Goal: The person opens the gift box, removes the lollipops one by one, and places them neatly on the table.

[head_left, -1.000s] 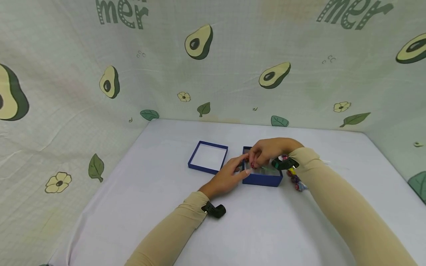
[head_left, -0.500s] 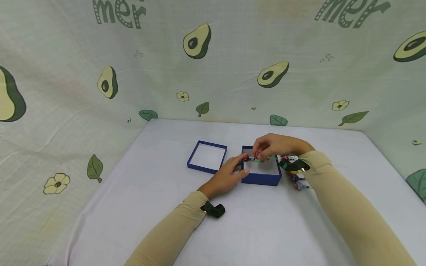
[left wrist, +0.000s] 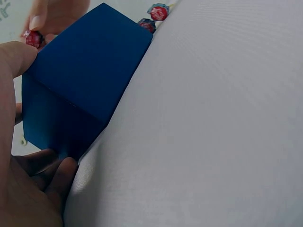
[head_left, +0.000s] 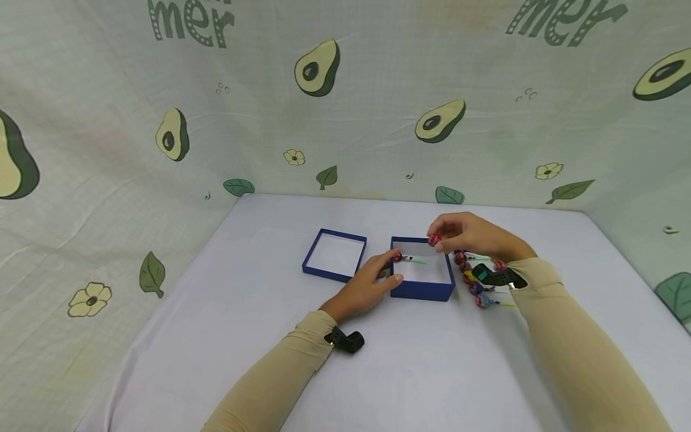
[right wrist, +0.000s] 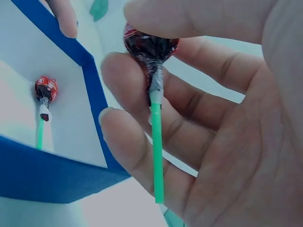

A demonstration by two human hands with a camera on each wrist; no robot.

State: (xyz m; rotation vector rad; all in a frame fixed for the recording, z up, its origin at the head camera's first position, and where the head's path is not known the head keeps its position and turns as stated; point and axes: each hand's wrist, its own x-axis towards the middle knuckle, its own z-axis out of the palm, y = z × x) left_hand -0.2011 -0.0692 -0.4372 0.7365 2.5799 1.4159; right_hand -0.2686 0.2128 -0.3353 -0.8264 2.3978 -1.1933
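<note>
My right hand pinches a red-wrapped lollipop by its head, above the box's right rim. In the right wrist view its green stick points down across the fingers. My left hand grips the left side of a blue box, with the thumb at the near corner and the forefinger over the rim. Inside the white-lined box lies another red lollipop with a green stick. Several wrapped lollipops lie in a row right of the box, partly hidden by my right wrist.
The blue-edged lid lies on the white table, left of the box, its white inside facing up. A pale curtain printed with avocados hangs behind the table.
My right hand has risen out of the box and moved right with a lollipop. More of the box's inside and the row of lollipops now shows. The left hand stays at the box.
</note>
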